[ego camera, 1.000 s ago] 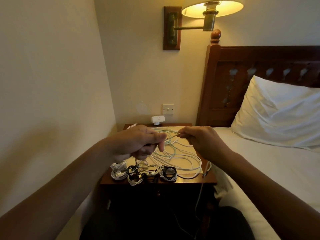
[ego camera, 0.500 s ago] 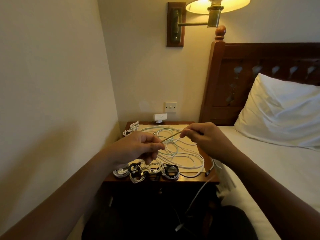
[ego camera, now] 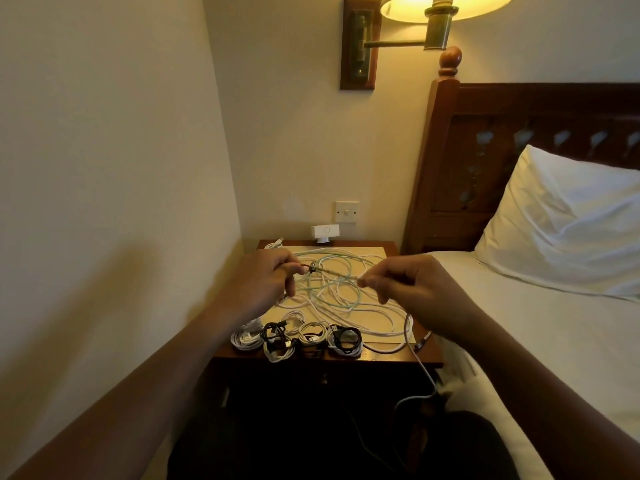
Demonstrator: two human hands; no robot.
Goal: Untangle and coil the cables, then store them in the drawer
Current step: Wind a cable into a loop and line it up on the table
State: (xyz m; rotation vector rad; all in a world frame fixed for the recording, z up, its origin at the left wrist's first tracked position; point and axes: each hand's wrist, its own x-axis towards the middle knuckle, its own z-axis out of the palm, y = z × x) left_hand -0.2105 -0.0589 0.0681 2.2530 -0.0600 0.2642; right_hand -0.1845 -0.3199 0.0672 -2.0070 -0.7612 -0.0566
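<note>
A thin braided cable (ego camera: 337, 273) is stretched between my two hands above the wooden nightstand (ego camera: 381, 356). My left hand (ego camera: 266, 284) pinches its plug end. My right hand (ego camera: 408, 284) pinches it further along, and the rest of it hangs down past the nightstand's front right corner. Under my hands lies a loose tangle of white and pale green cables (ego camera: 343, 299). Several small coiled cables (ego camera: 298, 339), white and black, sit in a row along the front edge. The drawer front (ego camera: 325, 377) below is dark and looks closed.
A white adapter (ego camera: 325, 233) sits at the back of the nightstand under a wall switch (ego camera: 346, 212). A wall is close on the left. The bed with a white pillow (ego camera: 568, 223) is on the right, and a wall lamp (ego camera: 440, 15) hangs above.
My hands have drawn apart, with a longer stretch of the braided cable now taut between them. The free end hanging off the nightstand has swung lower.
</note>
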